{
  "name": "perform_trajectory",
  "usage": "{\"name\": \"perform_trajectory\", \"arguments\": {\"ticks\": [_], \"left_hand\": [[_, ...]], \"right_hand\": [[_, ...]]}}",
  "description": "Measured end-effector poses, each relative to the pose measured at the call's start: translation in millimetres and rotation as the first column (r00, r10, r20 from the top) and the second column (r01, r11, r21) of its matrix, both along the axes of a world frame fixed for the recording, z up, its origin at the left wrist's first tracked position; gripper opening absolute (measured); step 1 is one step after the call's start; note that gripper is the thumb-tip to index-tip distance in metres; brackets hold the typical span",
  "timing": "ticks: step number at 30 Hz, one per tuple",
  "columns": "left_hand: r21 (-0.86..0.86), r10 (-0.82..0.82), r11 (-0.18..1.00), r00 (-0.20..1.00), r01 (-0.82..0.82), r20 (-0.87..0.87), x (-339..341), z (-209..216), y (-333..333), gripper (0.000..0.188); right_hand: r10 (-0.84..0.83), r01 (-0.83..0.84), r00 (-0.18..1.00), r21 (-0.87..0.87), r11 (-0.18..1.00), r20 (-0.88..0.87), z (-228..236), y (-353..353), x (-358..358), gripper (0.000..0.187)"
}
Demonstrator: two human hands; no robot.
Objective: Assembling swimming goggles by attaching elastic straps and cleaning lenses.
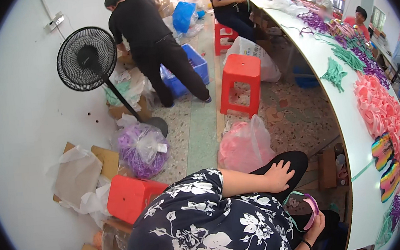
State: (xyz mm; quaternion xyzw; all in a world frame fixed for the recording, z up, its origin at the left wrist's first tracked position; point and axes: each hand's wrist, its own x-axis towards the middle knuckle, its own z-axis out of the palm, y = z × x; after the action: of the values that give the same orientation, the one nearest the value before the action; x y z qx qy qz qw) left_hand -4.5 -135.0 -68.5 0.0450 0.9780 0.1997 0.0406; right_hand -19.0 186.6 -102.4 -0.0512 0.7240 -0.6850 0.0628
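Note:
My left hand (pixel 279 176) rests on my dark-clad knee with its fingers spread and nothing in it. Lower down, near the table's edge, my right hand (pixel 316 225) grips a curved pink and purple band (pixel 309 206) with a mint green strap (pixel 287 200) looping from it. What exactly this band is cannot be made out. On the white table (pixel 348 131) to the right lie two rainbow-coloured shiny pieces (pixel 384 168), a heap of pink straps (pixel 379 109) and a bunch of green straps (pixel 334 73).
Red stools (pixel 242 66) stand on the floor, one close at my left. Bags of purple (pixel 142 149) and pink (pixel 244 145) material lie ahead. A black fan (pixel 86 58) stands by the wall. One person bends near a blue crate (pixel 194 61); others sit along the table.

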Motion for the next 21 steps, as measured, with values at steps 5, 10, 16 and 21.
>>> {"name": "perform_trajectory", "arguments": {"ticks": [5, 10, 16, 21], "left_hand": [[0.028, -0.003, 1.0, 0.999, 0.004, -0.032, 0.6, -6.8, 0.8, 0.07], [0.042, -0.008, 0.999, 1.0, 0.009, -0.015, 0.6, -5.5, 0.9, 0.07], [0.044, -0.022, 0.999, 1.0, 0.023, -0.015, -0.4, -7.7, 0.2, 0.069], [0.061, -0.023, 0.998, 0.999, 0.025, -0.039, -1.2, -11.8, 1.8, 0.068]], "right_hand": [[-0.015, 0.017, 1.0, 0.054, 0.998, -0.022, -8.1, 5.7, -4.2, 0.033], [0.0, 0.0, 1.0, 0.041, 0.999, 0.008, -8.7, 10.6, -5.5, 0.033], [-0.029, 0.028, 1.0, 0.055, 0.998, 0.011, -4.3, 8.0, 0.6, 0.033], [-0.034, 0.033, 0.999, 0.081, 0.996, 0.007, -2.0, 6.3, 1.4, 0.034]]}}
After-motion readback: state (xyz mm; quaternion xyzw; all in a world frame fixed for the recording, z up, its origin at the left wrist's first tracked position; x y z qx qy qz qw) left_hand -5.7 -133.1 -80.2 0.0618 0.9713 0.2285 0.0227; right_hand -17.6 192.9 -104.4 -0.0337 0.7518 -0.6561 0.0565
